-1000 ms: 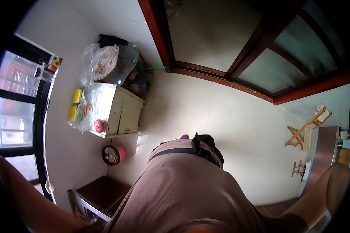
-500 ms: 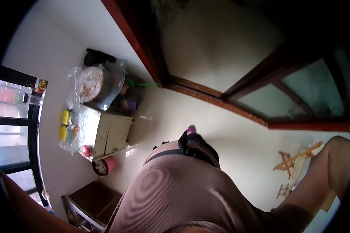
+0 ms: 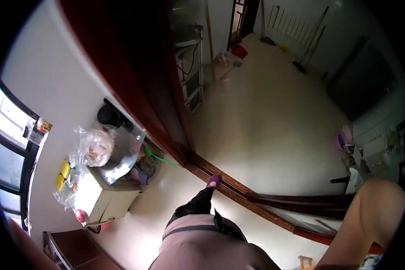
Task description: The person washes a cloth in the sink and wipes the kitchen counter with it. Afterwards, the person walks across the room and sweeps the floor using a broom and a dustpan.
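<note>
The ribbed top (image 3: 211,256) is dusty mauve-brown, the waist tie (image 3: 218,221) black, the trousers (image 3: 194,204) black and the slipper (image 3: 213,182) purple. Deep red-brown colours the door frame (image 3: 99,58); the threshold (image 3: 256,208) is brown with paler mottling, the sliding door (image 3: 310,201) dark brown. The cabinet (image 3: 114,204) is off-white, the small containers (image 3: 65,169) yellow, the dustpan (image 3: 239,51) red, the floor (image 3: 146,225) cream.

Foot: purple slipper (image 3: 213,181) at the speckled brown stone threshold (image 3: 272,218)
Cabinet: low white box-shaped cabinet (image 3: 116,203), round pink-red item (image 3: 81,215) on its corner
Room beyond: pale floor (image 3: 270,121), red plastic dustpan (image 3: 239,52)
Arm: bare right arm (image 3: 362,220), bent
</note>
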A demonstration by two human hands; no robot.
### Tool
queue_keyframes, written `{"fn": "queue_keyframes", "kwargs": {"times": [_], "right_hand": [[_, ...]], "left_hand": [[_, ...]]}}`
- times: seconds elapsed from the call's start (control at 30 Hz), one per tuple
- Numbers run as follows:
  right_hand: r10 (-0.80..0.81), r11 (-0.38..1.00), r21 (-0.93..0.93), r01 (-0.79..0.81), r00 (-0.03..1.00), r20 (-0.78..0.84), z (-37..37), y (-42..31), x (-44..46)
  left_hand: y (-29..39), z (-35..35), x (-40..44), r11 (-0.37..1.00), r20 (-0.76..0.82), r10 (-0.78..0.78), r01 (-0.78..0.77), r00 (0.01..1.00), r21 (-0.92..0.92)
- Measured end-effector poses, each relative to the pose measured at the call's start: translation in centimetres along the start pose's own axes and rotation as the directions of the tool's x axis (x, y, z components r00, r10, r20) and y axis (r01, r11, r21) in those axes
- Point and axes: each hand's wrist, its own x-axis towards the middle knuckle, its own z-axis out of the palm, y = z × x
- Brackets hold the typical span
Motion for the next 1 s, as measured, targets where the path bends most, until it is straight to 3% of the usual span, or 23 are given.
{"fn": "queue_keyframes", "kwargs": {"times": [0.37,0.57,1.0], "right_hand": [[0.068,0.997,0.042,-0.068,0.998,0.013,-1.9,20.4,-10.3],[0.073,0.997,0.025,-0.072,0.997,-0.024,-4.1,30.8,-20.7],[0.095,0.988,0.132,-0.074,0.983,-0.158,-10.4,58.2,-40.0]], "left_hand": [[-12.8,16.9,9.4,0.996,-0.016,-0.065,0.064,0.998,-0.057],[-18.7,29.7,14.1,0.998,-0.006,-0.027,0.026,1.000,-0.057],[-28.5,54.4,28.1,0.997,-0.003,-0.045,0.045,0.999,0.059]]}}
